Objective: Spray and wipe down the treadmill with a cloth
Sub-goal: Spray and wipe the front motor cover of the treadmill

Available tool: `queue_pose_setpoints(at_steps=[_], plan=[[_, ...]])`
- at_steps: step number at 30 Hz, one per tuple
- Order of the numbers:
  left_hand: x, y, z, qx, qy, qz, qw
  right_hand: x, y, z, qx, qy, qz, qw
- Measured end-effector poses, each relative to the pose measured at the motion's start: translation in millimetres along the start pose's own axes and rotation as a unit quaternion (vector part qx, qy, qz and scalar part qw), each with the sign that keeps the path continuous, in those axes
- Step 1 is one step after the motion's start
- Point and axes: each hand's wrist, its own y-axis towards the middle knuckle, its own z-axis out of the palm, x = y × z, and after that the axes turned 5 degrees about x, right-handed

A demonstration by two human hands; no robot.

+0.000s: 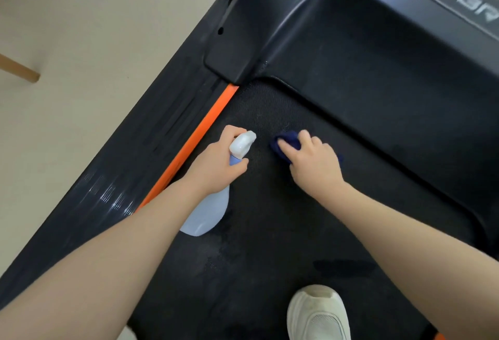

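From my white shoe (318, 312) on the treadmill belt (270, 245), I see my left hand (216, 166) gripping the spray bottle (208, 212) and, beside it, my right hand (313, 164) with fingers curled on the dark blue cloth (286, 143) pressed to the belt before the motor cover (378, 55).

The treadmill's motor cover (378, 42) bears a striped logo and cut-off letters, seemingly "BR"
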Motion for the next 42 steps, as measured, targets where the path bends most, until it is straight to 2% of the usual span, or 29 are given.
queue_pose_setpoints(at_steps=[2,3,4,6,7,8,9,13,15,16,17,19,20,21,23,24,25,27,30,31,32,35,36,37,40,42], plan=[[-1,1,-2,0.003,-0.009,0.005,1.0,-10,-9,3,-0.004,-0.038,-0.093,0.995],[-1,1,-3,-0.001,-0.017,0.008,1.0,-21,0,0,-0.013,-0.041,-0.093,0.995],[0,0,-4,-0.011,-0.026,0.011,1.0,-29,12,-9,-0.016,-0.029,-0.037,0.999],[3,-2,-4,-0.041,-0.042,0.013,0.998,-34,26,-22,0.0,-0.018,0.145,0.989],[4,-2,-4,-0.059,-0.049,0.008,0.997,-29,29,-23,0.022,-0.021,0.201,0.979],[6,-3,-5,-0.074,-0.056,0.001,0.996,-17,28,-23,0.043,-0.011,0.216,0.975],[8,-3,-6,-0.086,-0.065,-0.006,0.994,-3,27,-23,0.058,0.001,0.202,0.978],[15,-1,-13,-0.11,-0.103,-0.029,0.988,43,37,-19,0.066,0.023,0.011,0.997],[16,-3,-15,-0.128,-0.11,-0.031,0.985,35,48,-22,0.067,0.027,-0.016,0.997],[17,-4,-17,-0.146,-0.107,-0.037,0.983,27,50,-22,0.056,0.035,0.012,0.998],[18,-5,-21,-0.169,-0.104,-0.049,0.979,17,53,-21,0.03,0.053,0.085,0.994],[22,-4,-29,-0.213,-0.108,-0.07,0.969,8,62,-21,-0.004,0.095,0.251,0.963],[24,-2,-32,-0.22,-0.11,-0.071,0.967,17,68,-24,-0.007,0.104,0.269,0.957],[26,-1,-35,-0.213,-0.111,-0.07,0.968,33,72,-25,-0.002,0.093,0.237,0.967],[28,1,-37,-0.183,-0.116,-0.066,0.974,72,74,-20,-0.006,0.064,0.08,0.995],[29,1,-37,-0.17,-0.118,-0.065,0.976,85,72,-17,0.005,0.054,0.007,0.999],[29,1,-37,-0.161,-0.118,-0.065,0.978,86,74,-15,0.025,0.042,-0.03,0.998],[30,2,-37,-0.155,-0.123,-0.068,0.978,70,81,-15,0.006,0.047,0.005,0.999],[33,4,-39,-0.148,-0.132,-0.064,0.978,53,85,-17,-0.041,0.053,0.184,0.981],[34,4,-39,-0.145,-0.132,-0.061,0.979,57,84,-16,-0.032,0.042,0.196,0.979],[34,5,-39,-0.141,-0.132,-0.06,0.979,66,79,-14,-0.011,0.041,0.175,0.984],[34,4,-41,-0.122,-0.12,-0.056,0.984,83,53,-11,0.04,0.035,-0.004,0.999],[33,4,-42,-0.116,-0.113,-0.053,0.985,74,48,-12,0.053,0.03,-0.036,0.997],[32,4,-43,-0.111,-0.109,-0.051,0.987,57,48,-16,0.057,0.03,-0.015,0.998],[25,2,-41,-0.09,-0.102,-0.032,0.99,-5,42,-25,0.021,0.021,0.201,0.979],[21,-1,-36,-0.072,-0.083,-0.006,0.994,-17,24,-20,0.021,-0.014,0.26,0.965]])
